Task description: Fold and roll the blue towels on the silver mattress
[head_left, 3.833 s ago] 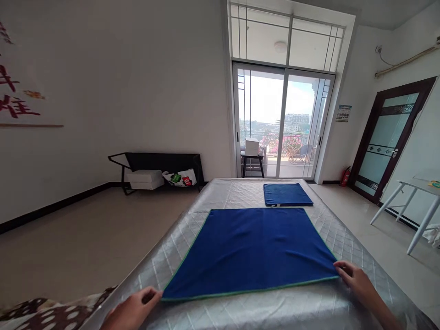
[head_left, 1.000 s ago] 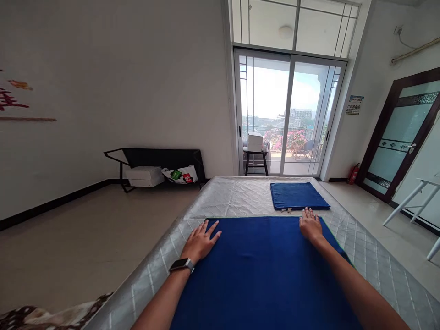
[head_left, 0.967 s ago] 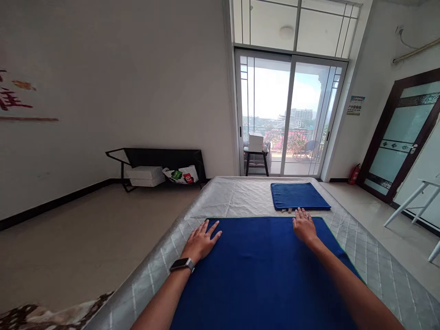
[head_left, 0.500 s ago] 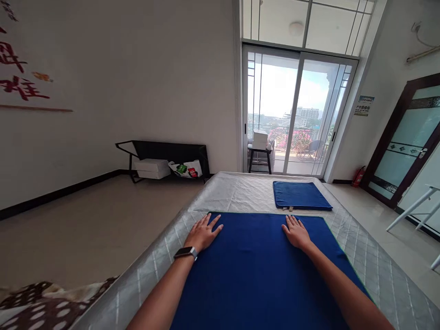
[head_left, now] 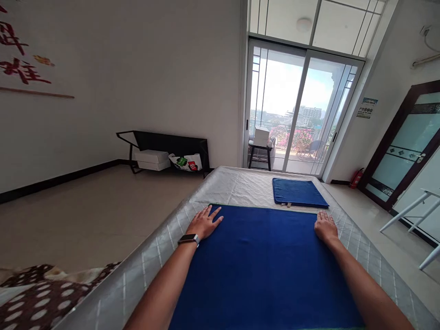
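Note:
A dark blue cloth (head_left: 264,261) with a thin green edge lies spread flat on the quilted mattress (head_left: 237,188). My left hand (head_left: 203,223) rests palm down on its far left corner, fingers spread, a watch (head_left: 189,239) on the wrist. At the far right corner, my right hand (head_left: 326,227) lies flat over the edge, its fingers stretched out and close together. Just beyond the far edge of the cloth sits a folded blue cloth (head_left: 299,191) with small pale tags at its near side.
Brown polka-dot fabric (head_left: 44,298) lies at the lower left. Against the wall stands a black rack (head_left: 172,142) with white boxes (head_left: 153,159) and a printed bag (head_left: 187,162). Sliding glass doors (head_left: 299,114) are behind the mattress; a fire extinguisher (head_left: 356,178) and white stool legs (head_left: 405,215) are right.
My right hand has slid rightward along the cloth's far edge to its corner. My left hand stays at the far left corner. The view has tilted slightly.

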`<act>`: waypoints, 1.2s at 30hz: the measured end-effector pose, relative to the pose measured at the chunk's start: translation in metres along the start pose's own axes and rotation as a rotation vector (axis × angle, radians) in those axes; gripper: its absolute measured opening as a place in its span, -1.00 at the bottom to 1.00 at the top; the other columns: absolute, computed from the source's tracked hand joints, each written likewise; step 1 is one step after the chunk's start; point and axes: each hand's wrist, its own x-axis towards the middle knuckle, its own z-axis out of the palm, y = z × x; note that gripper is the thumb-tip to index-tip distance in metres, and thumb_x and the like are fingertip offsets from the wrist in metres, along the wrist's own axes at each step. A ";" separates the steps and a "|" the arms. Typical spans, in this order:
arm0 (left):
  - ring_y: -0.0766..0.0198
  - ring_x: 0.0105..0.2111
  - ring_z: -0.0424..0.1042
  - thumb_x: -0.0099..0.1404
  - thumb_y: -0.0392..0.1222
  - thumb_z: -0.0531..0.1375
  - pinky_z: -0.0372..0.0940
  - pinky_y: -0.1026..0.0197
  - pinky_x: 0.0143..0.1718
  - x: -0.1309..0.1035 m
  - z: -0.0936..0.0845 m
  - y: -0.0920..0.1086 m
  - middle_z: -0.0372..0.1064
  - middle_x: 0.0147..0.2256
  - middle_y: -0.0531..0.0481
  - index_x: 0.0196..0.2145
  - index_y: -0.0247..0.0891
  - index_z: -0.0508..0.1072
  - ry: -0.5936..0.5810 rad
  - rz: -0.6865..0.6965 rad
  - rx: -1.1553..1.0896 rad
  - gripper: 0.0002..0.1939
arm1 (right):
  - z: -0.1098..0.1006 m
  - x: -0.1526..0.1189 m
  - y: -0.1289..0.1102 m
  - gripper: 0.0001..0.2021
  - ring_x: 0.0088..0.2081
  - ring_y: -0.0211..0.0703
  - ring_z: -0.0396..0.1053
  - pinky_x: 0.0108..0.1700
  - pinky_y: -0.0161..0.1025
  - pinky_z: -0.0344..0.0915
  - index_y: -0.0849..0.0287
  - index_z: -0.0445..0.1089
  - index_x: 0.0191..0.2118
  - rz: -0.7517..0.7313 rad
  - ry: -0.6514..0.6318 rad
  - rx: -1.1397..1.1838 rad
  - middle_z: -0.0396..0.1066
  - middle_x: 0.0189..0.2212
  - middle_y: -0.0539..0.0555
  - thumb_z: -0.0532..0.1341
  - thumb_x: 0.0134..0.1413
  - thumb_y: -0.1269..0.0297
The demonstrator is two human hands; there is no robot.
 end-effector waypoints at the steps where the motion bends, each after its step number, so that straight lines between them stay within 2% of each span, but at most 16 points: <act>1: -0.01 0.36 0.01 0.40 0.25 -0.15 -0.10 -0.13 0.32 0.000 0.000 0.000 -0.02 0.39 -0.16 0.37 -0.07 0.07 -0.003 -0.002 0.004 -0.31 | -0.006 -0.002 0.002 -0.63 0.02 -0.04 0.38 0.05 0.05 0.38 0.12 0.34 0.11 -0.010 0.015 0.004 0.34 0.11 0.15 0.21 0.27 0.10; 4: 0.02 0.36 0.00 0.40 0.26 -0.16 -0.10 -0.10 0.32 0.002 0.001 -0.001 -0.03 0.39 -0.16 0.37 -0.06 0.05 -0.018 -0.008 0.009 -0.31 | -0.018 -0.012 -0.011 -0.54 0.28 0.04 0.15 0.29 0.06 0.10 0.14 0.23 0.27 -0.095 0.057 0.029 0.16 0.30 0.22 0.05 0.36 0.10; 7: 0.01 0.37 -0.01 0.40 0.25 -0.15 -0.12 -0.11 0.33 0.003 0.002 -0.002 -0.03 0.39 -0.16 0.37 -0.06 0.07 -0.010 -0.008 -0.004 -0.31 | -0.014 -0.032 -0.057 -0.41 0.42 -0.10 -0.19 0.40 -0.11 -0.22 0.27 -0.01 0.41 -0.337 0.050 0.135 -0.04 0.41 0.17 -0.19 0.40 0.08; 10: -0.01 0.36 0.01 0.40 0.24 -0.14 -0.11 -0.11 0.33 0.003 0.005 -0.003 -0.03 0.39 -0.15 0.36 -0.06 0.08 0.001 -0.010 -0.009 -0.32 | 0.002 -0.053 -0.106 -0.32 0.42 -0.11 -0.20 0.41 -0.10 -0.25 0.26 -0.09 0.43 -0.534 -0.086 0.231 -0.10 0.41 0.13 -0.25 0.37 -0.06; 12: -0.01 0.36 0.01 0.39 0.24 -0.14 -0.11 -0.11 0.33 0.003 0.006 -0.003 -0.03 0.39 -0.15 0.36 -0.07 0.08 0.004 -0.009 -0.005 -0.32 | 0.013 -0.058 -0.118 -0.29 0.43 -0.09 -0.20 0.41 -0.07 -0.26 0.26 -0.09 0.43 -0.547 -0.166 0.248 -0.12 0.42 0.14 -0.25 0.35 -0.11; 13: -0.01 0.36 0.01 0.39 0.24 -0.14 -0.11 -0.11 0.33 0.003 0.006 -0.004 -0.03 0.39 -0.15 0.36 -0.07 0.08 0.003 -0.007 -0.002 -0.31 | 0.017 -0.056 -0.116 -0.28 0.43 -0.09 -0.21 0.41 -0.06 -0.27 0.27 -0.10 0.43 -0.527 -0.188 0.246 -0.14 0.42 0.14 -0.25 0.35 -0.12; 15: -0.01 0.36 0.01 0.39 0.24 -0.15 -0.11 -0.11 0.33 0.003 0.005 -0.003 -0.03 0.39 -0.16 0.37 -0.08 0.07 -0.002 -0.002 0.005 -0.31 | 0.021 -0.046 -0.096 -0.27 0.43 -0.11 -0.25 0.41 -0.06 -0.30 0.25 -0.13 0.43 -0.461 -0.204 0.227 -0.17 0.43 0.13 -0.27 0.34 -0.13; 18: 0.00 0.37 -0.01 0.40 0.25 -0.17 -0.11 -0.11 0.33 0.002 0.002 -0.003 -0.05 0.39 -0.17 0.37 -0.08 0.04 -0.018 -0.002 0.024 -0.30 | 0.020 -0.019 -0.039 -0.31 0.44 -0.09 -0.29 0.41 -0.05 -0.30 0.16 -0.10 0.43 -0.299 -0.159 0.140 -0.17 0.44 0.09 -0.25 0.36 -0.13; 19: 0.01 0.37 -0.02 0.40 0.25 -0.17 -0.12 -0.10 0.33 0.002 0.001 -0.002 -0.06 0.39 -0.18 0.38 -0.08 0.03 -0.028 -0.005 0.031 -0.30 | 0.018 -0.010 -0.018 -0.34 0.43 -0.03 -0.22 0.40 0.00 -0.25 0.12 -0.03 0.41 -0.226 -0.113 0.094 -0.12 0.43 0.10 -0.18 0.36 -0.13; 21: 0.03 0.37 -0.03 0.40 0.25 -0.18 -0.13 -0.08 0.34 0.001 0.000 -0.002 -0.07 0.40 -0.21 0.38 -0.09 0.01 -0.049 -0.009 0.041 -0.29 | 0.013 0.005 0.020 -0.46 0.29 0.08 0.12 0.29 0.15 0.06 0.09 0.20 0.29 -0.112 -0.030 0.027 0.13 0.33 0.17 0.07 0.32 -0.05; 23: 0.02 0.37 -0.03 0.40 0.25 -0.17 -0.13 -0.08 0.34 0.001 -0.001 -0.002 -0.07 0.40 -0.22 0.38 -0.10 0.00 -0.055 -0.013 0.043 -0.30 | 0.007 0.015 0.049 -0.58 0.08 0.01 0.35 0.09 0.11 0.33 0.14 0.31 0.16 -0.052 0.013 -0.002 0.31 0.15 0.16 0.20 0.27 0.07; 25: 0.00 0.37 -0.02 0.40 0.24 -0.15 -0.13 -0.08 0.34 0.002 0.000 -0.002 -0.07 0.40 -0.22 0.38 -0.10 0.02 -0.047 -0.014 0.038 -0.30 | 0.003 0.020 0.067 -0.63 -0.02 -0.06 0.40 -0.01 0.03 0.41 0.16 0.33 0.11 -0.020 0.038 -0.014 0.36 0.07 0.14 0.22 0.27 0.12; 29: -0.01 0.37 -0.02 0.41 0.23 -0.13 -0.12 -0.07 0.34 0.001 -0.002 -0.001 -0.06 0.39 -0.21 0.37 -0.10 0.05 -0.041 -0.008 0.020 -0.31 | -0.002 0.025 0.079 -0.63 -0.03 -0.06 0.41 -0.01 0.02 0.42 0.16 0.33 0.11 0.009 0.077 -0.024 0.36 0.07 0.14 0.21 0.27 0.11; 32: 0.00 0.36 0.00 0.41 0.22 -0.12 -0.12 -0.07 0.34 0.000 -0.004 0.002 -0.06 0.39 -0.19 0.38 -0.10 0.04 -0.043 -0.020 0.027 -0.31 | -0.004 0.027 0.074 -0.61 0.01 -0.04 0.39 0.02 0.06 0.39 0.15 0.33 0.12 0.003 0.101 -0.023 0.34 0.09 0.14 0.23 0.25 0.10; 34: 0.01 0.36 0.00 0.41 0.22 -0.12 -0.12 -0.07 0.34 -0.001 -0.006 0.003 -0.06 0.39 -0.19 0.38 -0.10 0.03 -0.046 -0.027 0.033 -0.32 | -0.007 0.024 0.057 -0.57 0.17 0.05 0.28 0.18 0.13 0.24 0.14 0.27 0.21 -0.010 0.115 -0.029 0.25 0.23 0.20 0.15 0.31 0.10; 36: 0.02 0.37 -0.02 0.41 0.22 -0.13 -0.12 -0.07 0.34 -0.001 -0.007 0.004 -0.07 0.40 -0.20 0.38 -0.09 0.02 -0.054 -0.029 0.031 -0.32 | -0.011 0.013 0.026 -0.51 0.36 0.04 -0.01 0.35 0.07 -0.06 0.18 0.13 0.34 -0.055 0.121 -0.016 0.03 0.38 0.24 -0.03 0.39 0.15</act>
